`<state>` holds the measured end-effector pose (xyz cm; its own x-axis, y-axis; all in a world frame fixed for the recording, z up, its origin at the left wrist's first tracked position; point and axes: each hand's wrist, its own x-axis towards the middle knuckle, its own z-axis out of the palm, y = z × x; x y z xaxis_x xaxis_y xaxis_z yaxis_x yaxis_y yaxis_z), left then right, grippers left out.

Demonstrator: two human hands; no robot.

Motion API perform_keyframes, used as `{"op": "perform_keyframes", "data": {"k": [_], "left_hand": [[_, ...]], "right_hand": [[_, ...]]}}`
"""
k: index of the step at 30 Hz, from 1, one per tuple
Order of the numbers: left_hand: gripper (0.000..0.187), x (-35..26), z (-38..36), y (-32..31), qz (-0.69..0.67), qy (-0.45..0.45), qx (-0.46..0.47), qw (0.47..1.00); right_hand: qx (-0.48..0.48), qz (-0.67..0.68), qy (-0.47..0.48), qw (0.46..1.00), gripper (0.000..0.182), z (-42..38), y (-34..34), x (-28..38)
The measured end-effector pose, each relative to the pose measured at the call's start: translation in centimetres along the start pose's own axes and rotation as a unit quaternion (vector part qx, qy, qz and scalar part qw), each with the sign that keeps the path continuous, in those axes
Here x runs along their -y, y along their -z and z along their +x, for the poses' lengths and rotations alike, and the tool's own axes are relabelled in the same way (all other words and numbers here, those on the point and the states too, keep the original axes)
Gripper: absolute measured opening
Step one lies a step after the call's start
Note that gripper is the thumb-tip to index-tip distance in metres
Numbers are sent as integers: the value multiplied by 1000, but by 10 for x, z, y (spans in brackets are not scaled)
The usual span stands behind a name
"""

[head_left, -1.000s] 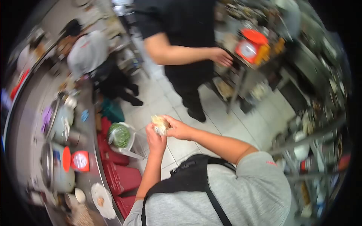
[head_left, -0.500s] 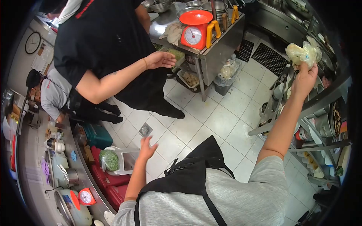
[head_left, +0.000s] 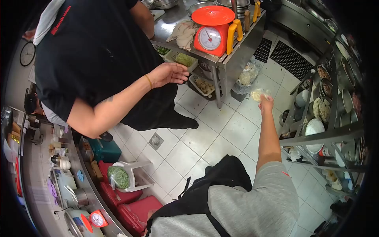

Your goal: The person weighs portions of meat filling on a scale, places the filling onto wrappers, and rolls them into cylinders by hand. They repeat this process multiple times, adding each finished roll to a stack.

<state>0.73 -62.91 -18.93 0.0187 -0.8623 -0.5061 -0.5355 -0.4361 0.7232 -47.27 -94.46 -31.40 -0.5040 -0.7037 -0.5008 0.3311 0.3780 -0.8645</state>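
Observation:
At the end of my outstretched arm, my right hand [head_left: 266, 104] is closed on a crumpled clear plastic bag [head_left: 258, 94] with something pale inside. The bag is just right of a bin [head_left: 239, 94] lined with a plastic bag, beside the metal table [head_left: 225, 59]. My left hand does not show; it is hidden low at the left, near the red boxes [head_left: 140, 209]. A co-worker in black stands at the upper left, one hand [head_left: 169, 75] held out in front of the body.
A red scale [head_left: 211, 37] and a cloth [head_left: 183, 34] lie on the metal table. Shelves [head_left: 327, 138] with pans and bowls line the right. At the left are a white stool [head_left: 138, 175], a green box [head_left: 104, 150] and a counter [head_left: 92, 193]. Black mats [head_left: 292, 59] cover floor tiles.
My right hand has swung left and away from the shelves with the bag, to beside the bin. My left hand has dropped out of sight. The co-worker appears larger and nearer.

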Motion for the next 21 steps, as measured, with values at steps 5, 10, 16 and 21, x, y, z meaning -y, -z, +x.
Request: {"op": "perform_keyframes", "data": {"k": [5,10,16,21], "left_hand": [[64,-219,159,79,-103,-115,200,968],[72,-281,253,85,-195,-70,198,958],[75,-291,259,75,-262,-96,119,953],[83,-289,273,74,-278,-46,104,954]], "right_hand": [[3,-117,32,993,39,68,-36,-28],[-37,-359,178,916,25,200,-89,-75],[-46,-523,280,804,19,248,-134,-69],[107,-613,233,747,21,290,-164,-108]]}}
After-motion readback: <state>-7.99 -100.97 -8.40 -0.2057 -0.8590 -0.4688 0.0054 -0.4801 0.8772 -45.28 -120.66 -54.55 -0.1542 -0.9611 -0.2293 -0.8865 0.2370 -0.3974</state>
